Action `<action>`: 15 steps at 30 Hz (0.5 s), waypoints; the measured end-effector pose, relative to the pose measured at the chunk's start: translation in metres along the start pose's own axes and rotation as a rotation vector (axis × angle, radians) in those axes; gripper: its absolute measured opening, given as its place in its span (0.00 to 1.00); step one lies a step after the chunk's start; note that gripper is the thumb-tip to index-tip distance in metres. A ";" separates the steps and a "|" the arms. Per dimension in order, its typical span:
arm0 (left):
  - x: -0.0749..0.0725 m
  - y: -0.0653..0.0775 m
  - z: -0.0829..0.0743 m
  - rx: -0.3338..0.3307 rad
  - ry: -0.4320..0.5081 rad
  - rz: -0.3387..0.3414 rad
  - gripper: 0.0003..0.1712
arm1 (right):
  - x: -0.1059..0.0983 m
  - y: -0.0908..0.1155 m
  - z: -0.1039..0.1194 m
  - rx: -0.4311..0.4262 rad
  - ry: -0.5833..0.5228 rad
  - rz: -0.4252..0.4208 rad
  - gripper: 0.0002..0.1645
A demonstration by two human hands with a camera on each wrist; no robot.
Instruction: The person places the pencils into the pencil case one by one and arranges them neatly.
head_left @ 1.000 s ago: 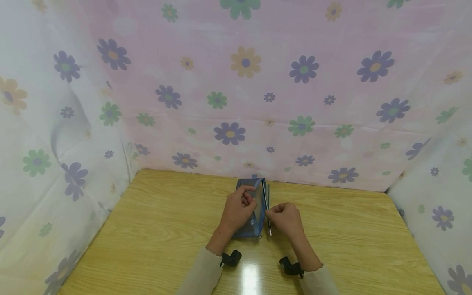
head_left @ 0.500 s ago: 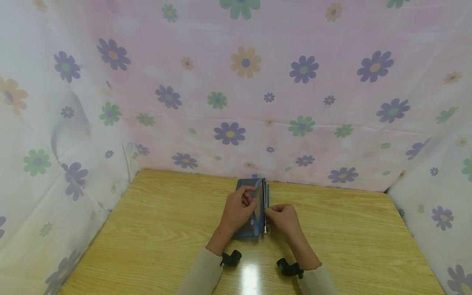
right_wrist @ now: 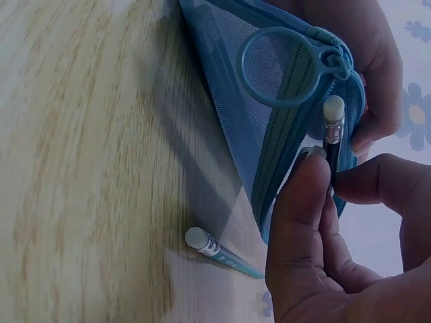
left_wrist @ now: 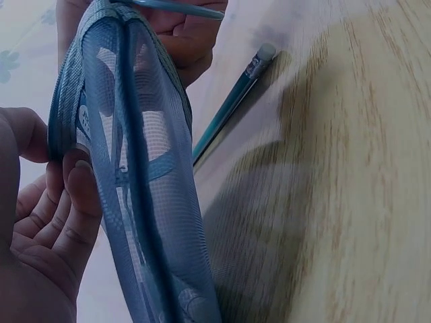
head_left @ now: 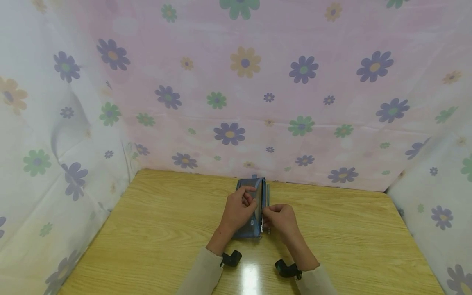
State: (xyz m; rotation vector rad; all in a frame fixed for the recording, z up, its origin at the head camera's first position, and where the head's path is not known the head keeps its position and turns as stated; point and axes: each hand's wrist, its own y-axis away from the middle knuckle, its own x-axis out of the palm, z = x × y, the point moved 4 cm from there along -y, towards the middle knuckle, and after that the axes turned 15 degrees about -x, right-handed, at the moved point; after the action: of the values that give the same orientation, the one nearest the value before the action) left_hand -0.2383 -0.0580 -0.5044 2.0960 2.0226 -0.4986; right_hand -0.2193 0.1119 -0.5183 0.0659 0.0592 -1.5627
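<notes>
A blue mesh zippered pencil case (head_left: 246, 232) stands at the back middle of the table, its zipper open toward the right. My left hand (head_left: 236, 211) pinches the opening's edge between thumb and fingers, clear in the left wrist view. Between the thumb and fingertips of my right hand (head_left: 283, 219) is a dark pencil (right_wrist: 332, 128), its white eraser toward the near end. That pencil lies lengthwise in the zipper opening, its far part hidden. Another pencil, teal with a white eraser (right_wrist: 222, 252), lies on the table just right of the case.
The zipper carries a blue ring pull (right_wrist: 279, 67) at the near end. Flower-patterned cloth (head_left: 273, 135) hangs behind the wood-grain table (head_left: 166, 229) and at both sides. Black wrist cameras (head_left: 231, 258) sit by the sleeve cuffs.
My right hand has moved a little left, carrying the dark pencil from beside the teal one to the case's opening. The left hand and the case have stayed put.
</notes>
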 end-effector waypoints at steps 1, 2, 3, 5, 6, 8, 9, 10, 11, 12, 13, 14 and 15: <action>0.000 0.000 0.000 0.000 -0.003 -0.001 0.18 | 0.000 0.000 -0.001 -0.002 0.000 0.000 0.13; 0.000 0.000 0.000 0.001 -0.007 -0.002 0.18 | 0.000 0.000 -0.001 0.000 0.000 -0.002 0.13; 0.000 0.000 0.000 0.003 -0.008 -0.003 0.18 | 0.001 0.000 0.000 -0.003 0.002 -0.004 0.13; 0.001 0.000 0.000 0.010 -0.010 -0.005 0.18 | 0.001 0.001 -0.001 -0.008 0.002 -0.010 0.13; 0.001 0.000 0.000 0.011 -0.008 -0.004 0.18 | 0.001 0.001 -0.001 -0.008 -0.001 -0.012 0.13; 0.001 0.000 0.000 0.014 -0.008 -0.003 0.17 | 0.002 0.001 -0.001 -0.014 -0.006 -0.018 0.13; 0.001 0.000 0.000 0.013 -0.009 -0.002 0.17 | 0.002 0.001 -0.001 -0.019 -0.008 -0.020 0.12; 0.001 0.000 0.000 0.013 -0.008 -0.002 0.17 | 0.003 0.001 -0.001 -0.022 -0.014 -0.021 0.12; 0.001 0.000 0.000 0.012 -0.008 -0.002 0.17 | 0.003 0.001 -0.001 -0.025 -0.016 -0.022 0.12; 0.001 0.000 0.000 0.010 -0.009 -0.003 0.17 | 0.003 0.001 -0.001 -0.027 -0.016 -0.022 0.12; 0.001 0.000 0.000 0.011 -0.011 -0.005 0.17 | 0.004 0.001 -0.001 -0.030 -0.017 -0.023 0.12; 0.001 0.000 0.000 0.011 -0.012 -0.007 0.17 | 0.004 0.001 -0.001 -0.032 -0.016 -0.023 0.12; 0.001 0.000 0.000 0.011 -0.013 -0.007 0.17 | 0.004 0.002 0.000 -0.034 -0.015 -0.022 0.12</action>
State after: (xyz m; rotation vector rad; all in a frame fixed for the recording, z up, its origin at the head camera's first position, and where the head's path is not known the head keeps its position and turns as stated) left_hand -0.2387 -0.0570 -0.5051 2.0868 2.0256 -0.5239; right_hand -0.2178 0.1078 -0.5187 0.0269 0.0746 -1.5835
